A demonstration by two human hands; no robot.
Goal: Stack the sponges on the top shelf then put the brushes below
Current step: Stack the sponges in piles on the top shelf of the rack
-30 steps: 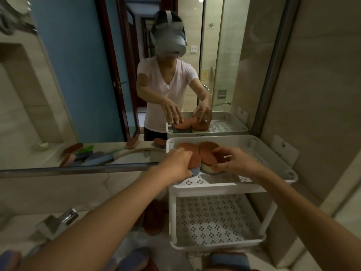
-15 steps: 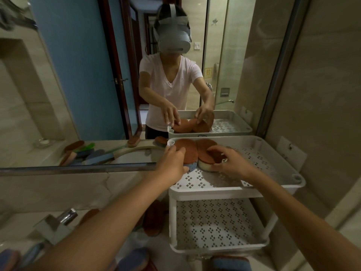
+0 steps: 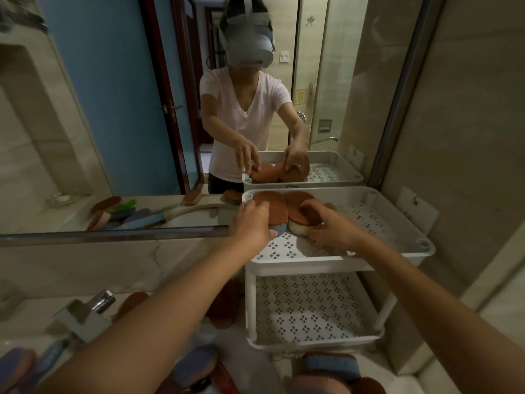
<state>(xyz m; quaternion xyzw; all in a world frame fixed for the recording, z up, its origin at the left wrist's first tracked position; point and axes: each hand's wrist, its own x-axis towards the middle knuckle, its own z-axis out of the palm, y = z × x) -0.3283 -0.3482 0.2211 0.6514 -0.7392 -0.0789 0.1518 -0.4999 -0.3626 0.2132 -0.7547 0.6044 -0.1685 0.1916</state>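
Note:
A white two-tier rack stands against the mirror, and its top shelf (image 3: 369,211) holds sponges in the back left corner. One brown-topped sponge with a blue base (image 3: 272,207) lies flat there. My left hand (image 3: 251,224) grips its near left edge. Beside it lies a brown-topped sponge with a cream base (image 3: 295,220). My right hand (image 3: 329,226) grips another brown sponge (image 3: 311,211), tilted on edge against the cream one. The brushes lie on the counter, blurred, at the bottom left (image 3: 48,362).
The lower shelf (image 3: 312,308) is a perforated white tray. More sponges lie on the counter at the bottom (image 3: 196,365) (image 3: 329,365) and left of the rack (image 3: 221,308). A chrome tap (image 3: 85,311) sits at the lower left. A tiled wall closes the right side.
Both hands and the sponges have shifted toward the shelf's back left corner. My right hand has tipped its brown sponge up onto the cream-based one.

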